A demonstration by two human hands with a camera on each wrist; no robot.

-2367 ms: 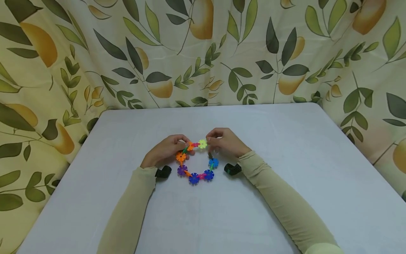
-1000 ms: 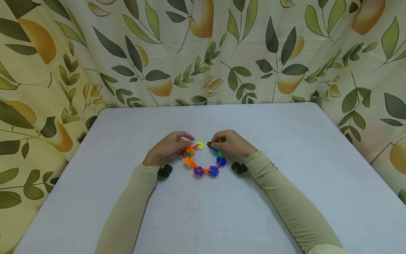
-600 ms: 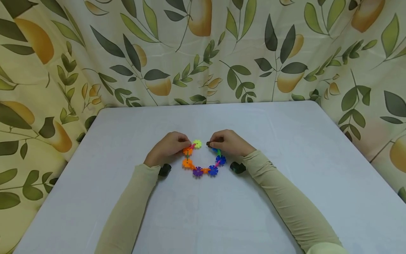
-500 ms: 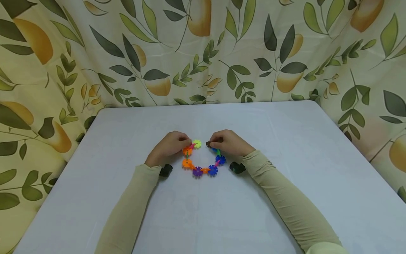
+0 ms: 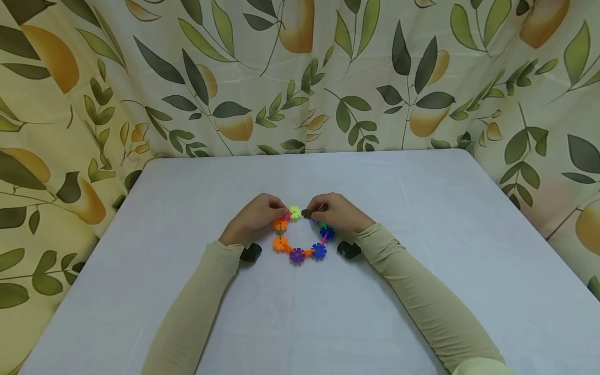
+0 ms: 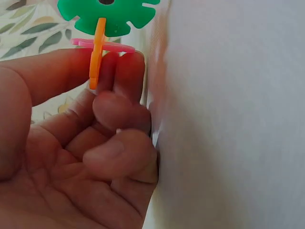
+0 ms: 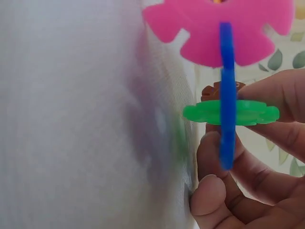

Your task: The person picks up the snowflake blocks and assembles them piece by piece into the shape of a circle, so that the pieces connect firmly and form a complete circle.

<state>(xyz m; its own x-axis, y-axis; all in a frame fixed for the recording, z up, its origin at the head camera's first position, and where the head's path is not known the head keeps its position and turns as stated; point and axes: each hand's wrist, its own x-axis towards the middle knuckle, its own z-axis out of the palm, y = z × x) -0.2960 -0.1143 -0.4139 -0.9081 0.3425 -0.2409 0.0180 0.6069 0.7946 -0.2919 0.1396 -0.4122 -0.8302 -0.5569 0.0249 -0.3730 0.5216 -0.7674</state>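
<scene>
A chain of notched flower-shaped plastic discs [image 5: 297,255] curves into a near-ring on the white table. My left hand [image 5: 250,220] pinches the chain at the pink disc [image 5: 288,215], just beside the yellow-green end disc [image 5: 295,212]. Between finger and thumb of my right hand [image 5: 341,212] is the brown disc [image 5: 307,213] at the other end. The two end discs face each other very close; whether they touch I cannot tell. The left wrist view shows a green disc [image 6: 107,19] and an orange disc [image 6: 96,62]; the right wrist view shows a blue disc [image 7: 228,95] crossing a green one [image 7: 257,112].
The white-covered table [image 5: 300,323] spreads around the hands. A leaf-and-fruit patterned curtain [image 5: 300,104] hangs behind it and along both sides. Black wrist cameras [image 5: 251,253] sit under both wrists, near the tabletop.
The right hand has moved from beside the yellow-green disc to the brown disc, now held up facing it. The left hand has shifted to the pink disc, and the gap between the ends has narrowed.
</scene>
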